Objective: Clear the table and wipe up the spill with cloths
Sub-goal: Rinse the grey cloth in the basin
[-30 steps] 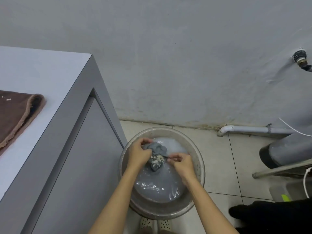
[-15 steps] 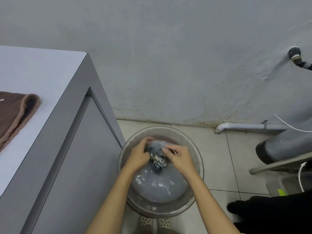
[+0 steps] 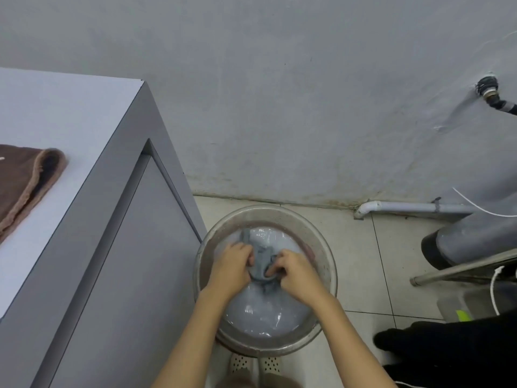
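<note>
A metal basin [image 3: 326,264] of cloudy water stands on the tiled floor beside the table. A wet grey cloth [image 3: 261,263] is bunched over the water. My left hand [image 3: 232,268] grips its left side and my right hand [image 3: 298,273] grips its right side, knuckles close together. Part of the cloth trails toward the basin's far side. A brown cloth [image 3: 22,183] lies folded on the white table [image 3: 64,121] at the far left.
The table's grey side panel [image 3: 131,275] rises right next to the basin. A white pipe [image 3: 405,207] runs along the wall base. A grey cylinder [image 3: 475,236], a metal bar and a dark object [image 3: 447,351] crowd the right. My shoes show below the basin.
Both hands have closed together and bunched the grey cloth lower into the basin. The crumbs seen on the cloth earlier are hidden now.
</note>
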{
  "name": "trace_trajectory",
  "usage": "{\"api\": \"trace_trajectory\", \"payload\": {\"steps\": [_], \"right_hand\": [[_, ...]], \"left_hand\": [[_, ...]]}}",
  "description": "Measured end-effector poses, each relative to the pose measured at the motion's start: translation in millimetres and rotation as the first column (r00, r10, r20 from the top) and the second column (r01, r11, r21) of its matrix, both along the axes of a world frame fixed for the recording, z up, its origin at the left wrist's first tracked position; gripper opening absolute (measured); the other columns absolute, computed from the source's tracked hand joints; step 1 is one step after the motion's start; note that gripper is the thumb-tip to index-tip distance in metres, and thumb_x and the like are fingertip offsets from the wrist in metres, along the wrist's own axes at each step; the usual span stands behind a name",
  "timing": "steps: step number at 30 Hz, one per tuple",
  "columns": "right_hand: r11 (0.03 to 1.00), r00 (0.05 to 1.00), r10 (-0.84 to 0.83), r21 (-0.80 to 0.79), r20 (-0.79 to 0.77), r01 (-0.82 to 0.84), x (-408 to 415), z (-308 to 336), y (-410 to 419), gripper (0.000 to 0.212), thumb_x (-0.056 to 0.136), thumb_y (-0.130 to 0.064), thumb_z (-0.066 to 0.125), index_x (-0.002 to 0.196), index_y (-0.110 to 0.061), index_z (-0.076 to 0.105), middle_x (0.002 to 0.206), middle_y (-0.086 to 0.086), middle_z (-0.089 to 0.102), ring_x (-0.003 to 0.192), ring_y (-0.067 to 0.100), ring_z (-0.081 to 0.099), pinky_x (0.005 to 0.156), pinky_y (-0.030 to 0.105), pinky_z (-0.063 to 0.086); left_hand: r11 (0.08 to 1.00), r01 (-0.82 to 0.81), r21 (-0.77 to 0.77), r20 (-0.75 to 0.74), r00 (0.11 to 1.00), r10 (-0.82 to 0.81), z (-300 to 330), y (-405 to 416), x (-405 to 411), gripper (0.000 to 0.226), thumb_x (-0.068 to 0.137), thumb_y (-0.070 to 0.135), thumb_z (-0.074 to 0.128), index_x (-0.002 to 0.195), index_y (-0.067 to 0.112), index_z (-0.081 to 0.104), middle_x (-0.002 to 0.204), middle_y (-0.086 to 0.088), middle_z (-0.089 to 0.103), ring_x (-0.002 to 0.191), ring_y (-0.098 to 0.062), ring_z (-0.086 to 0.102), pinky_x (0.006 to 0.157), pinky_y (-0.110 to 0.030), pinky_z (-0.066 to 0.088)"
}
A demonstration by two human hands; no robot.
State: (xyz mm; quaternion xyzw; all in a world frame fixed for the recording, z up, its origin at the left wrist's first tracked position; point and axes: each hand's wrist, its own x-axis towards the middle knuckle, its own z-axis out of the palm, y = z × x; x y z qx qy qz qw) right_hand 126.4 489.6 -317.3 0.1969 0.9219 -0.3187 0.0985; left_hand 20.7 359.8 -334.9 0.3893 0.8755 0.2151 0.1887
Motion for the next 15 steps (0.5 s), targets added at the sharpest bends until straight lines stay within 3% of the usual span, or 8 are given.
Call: {"api": "trace_trajectory", "payload": {"steps": [2, 4, 8, 10, 12, 15], "right_hand": [[0.999, 0.998, -0.043, -0.010, 0.052, 0.043, 4.9, -11.5, -8.5, 0.039, 0.080, 0.005, 0.051, 0.108, -0.017, 0.069, 0.112, 0.002, 0.064, 0.105, 0.022, 0.058, 0.092, 0.033, 0.046], [0.997, 0.997, -0.078, -0.018, 0.027, 0.078, 6.9, -19.9, -15.9, 0.039, 0.082, 0.001, 0.051, 0.111, -0.021, 0.063, 0.114, -0.001, 0.062, 0.106, 0.020, 0.057, 0.092, 0.035, 0.045], [0.982, 0.983, -0.186, -0.031, -0.001, 0.186, 0.4, -18.7, -16.4, 0.017, 0.089, -0.011, 0.055, 0.102, -0.018, 0.063, 0.105, -0.001, 0.066, 0.099, 0.020, 0.060, 0.094, 0.039, 0.044], [0.955, 0.965, -0.253, -0.179, -0.072, 0.237, -2.8, -9.6, -13.2, 0.011, 0.090, -0.014, 0.059, 0.098, -0.016, 0.066, 0.099, 0.000, 0.067, 0.093, 0.014, 0.060, 0.090, 0.031, 0.048], [0.929, 0.946, -0.275, -0.300, -0.170, 0.216, -6.0, 5.9, -11.6, 0.012, 0.090, -0.011, 0.060, 0.099, -0.013, 0.067, 0.101, -0.002, 0.065, 0.093, 0.008, 0.057, 0.085, 0.014, 0.044], [0.896, 0.877, -0.336, -0.402, -0.344, 0.186, -11.6, 33.0, -11.5, 0.014, 0.089, -0.006, 0.059, 0.095, -0.016, 0.066, 0.093, -0.011, 0.061, 0.089, -0.002, 0.055, 0.082, 0.010, 0.041]], "left_hand": [[0.986, 0.026, -0.166, -0.023, 0.999, -0.030, -11.3, -3.4, 9.5, 0.028, 0.080, -0.002, 0.048, 0.100, 0.017, 0.047, 0.108, 0.001, 0.049, 0.104, -0.021, 0.043, 0.074, -0.024, 0.035], [0.973, 0.022, -0.228, -0.056, 0.998, -0.036, -16.7, -5.0, 12.9, 0.040, 0.081, 0.000, 0.052, 0.115, 0.017, 0.043, 0.120, -0.002, 0.045, 0.110, -0.022, 0.041, 0.085, -0.028, 0.040], [0.952, 0.068, -0.299, 0.016, 0.998, -0.066, -6.1, -0.9, 4.4, 0.046, 0.084, 0.008, 0.053, 0.126, 0.016, 0.037, 0.128, -0.005, 0.042, 0.118, -0.025, 0.040, 0.089, -0.035, 0.042], [0.972, 0.066, -0.225, 0.100, 0.994, -0.044, 1.7, -0.2, 0.8, 0.039, 0.082, 0.014, 0.057, 0.118, 0.018, 0.041, 0.122, -0.002, 0.046, 0.114, -0.022, 0.044, 0.085, -0.032, 0.041], [0.997, -0.017, -0.079, 0.172, 0.985, 0.031, 9.2, -2.1, -2.1, 0.029, 0.081, 0.017, 0.063, 0.102, 0.023, 0.045, 0.109, 0.003, 0.053, 0.102, -0.018, 0.052, 0.079, -0.028, 0.042], [0.962, -0.199, 0.185, 0.202, 0.966, 0.161, 24.5, 1.1, -10.9, 0.024, 0.078, 0.009, 0.065, 0.090, 0.024, 0.050, 0.085, 0.005, 0.063, 0.079, -0.013, 0.061, 0.072, -0.033, 0.051]]}}
